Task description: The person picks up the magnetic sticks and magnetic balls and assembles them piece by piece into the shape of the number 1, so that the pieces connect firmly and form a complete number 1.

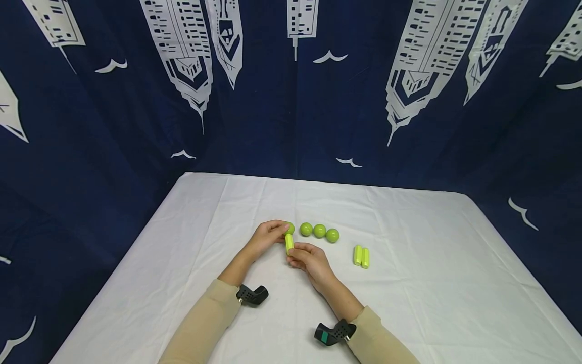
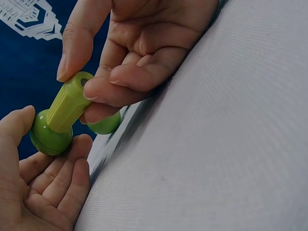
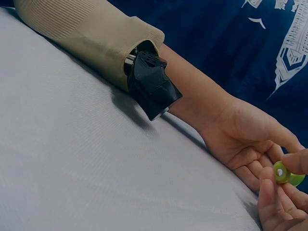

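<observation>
My left hand point(image 1: 269, 233) grips a glossy green ball point(image 2: 50, 134) between thumb and fingertips. A short yellow-green ribbed rod point(image 2: 70, 103) is pinched by my right hand point(image 1: 311, 263), with its far end against the ball. The rod leans, its free end toward the right thumb and fingers; a dark spot shows in that end in the left wrist view. In the right wrist view the rod's end point(image 3: 280, 172) shows a pale round centre, and the ball point(image 3: 297, 179) is partly hidden behind fingers.
Three more green balls point(image 1: 320, 231) sit in a row on the white cloth right of the hands. Two matching rods point(image 1: 357, 255) lie side by side farther right. A dark blue curtain point(image 1: 282, 126) with white printed buildings hangs behind the table point(image 1: 436, 237).
</observation>
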{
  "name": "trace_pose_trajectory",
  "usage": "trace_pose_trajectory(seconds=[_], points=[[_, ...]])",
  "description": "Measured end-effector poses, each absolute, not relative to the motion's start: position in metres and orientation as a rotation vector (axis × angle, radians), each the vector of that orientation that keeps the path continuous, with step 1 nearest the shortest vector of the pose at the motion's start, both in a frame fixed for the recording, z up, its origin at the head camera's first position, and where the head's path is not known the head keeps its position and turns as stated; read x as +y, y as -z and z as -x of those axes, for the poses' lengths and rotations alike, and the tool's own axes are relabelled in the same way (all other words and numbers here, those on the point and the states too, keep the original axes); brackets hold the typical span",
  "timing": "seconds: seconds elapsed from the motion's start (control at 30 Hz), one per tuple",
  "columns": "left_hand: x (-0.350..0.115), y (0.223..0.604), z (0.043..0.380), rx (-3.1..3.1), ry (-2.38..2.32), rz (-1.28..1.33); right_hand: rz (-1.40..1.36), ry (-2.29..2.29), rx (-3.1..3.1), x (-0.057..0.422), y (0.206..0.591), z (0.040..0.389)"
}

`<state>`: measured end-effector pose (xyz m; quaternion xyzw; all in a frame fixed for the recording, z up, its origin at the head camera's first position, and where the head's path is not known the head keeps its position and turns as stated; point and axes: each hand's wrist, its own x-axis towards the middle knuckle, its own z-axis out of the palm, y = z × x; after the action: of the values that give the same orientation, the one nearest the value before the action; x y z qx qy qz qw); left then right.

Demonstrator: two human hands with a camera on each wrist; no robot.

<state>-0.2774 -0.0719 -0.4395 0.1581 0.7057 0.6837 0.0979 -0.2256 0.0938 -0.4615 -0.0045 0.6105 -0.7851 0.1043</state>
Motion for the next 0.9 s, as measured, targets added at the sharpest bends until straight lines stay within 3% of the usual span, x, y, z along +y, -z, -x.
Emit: trace_pose_trajectory(seconds=[0.6,0.9], points=[[-0.07,0.436,0.278,2.129,-2.018,-0.398,0.001,2.34,1.774,0.094,0.461,0.226],[-0.07,0.463,0.291,2.197,-1.979,-0.298,-0.004,2.333,1.776,0.094,0.461,0.226]])
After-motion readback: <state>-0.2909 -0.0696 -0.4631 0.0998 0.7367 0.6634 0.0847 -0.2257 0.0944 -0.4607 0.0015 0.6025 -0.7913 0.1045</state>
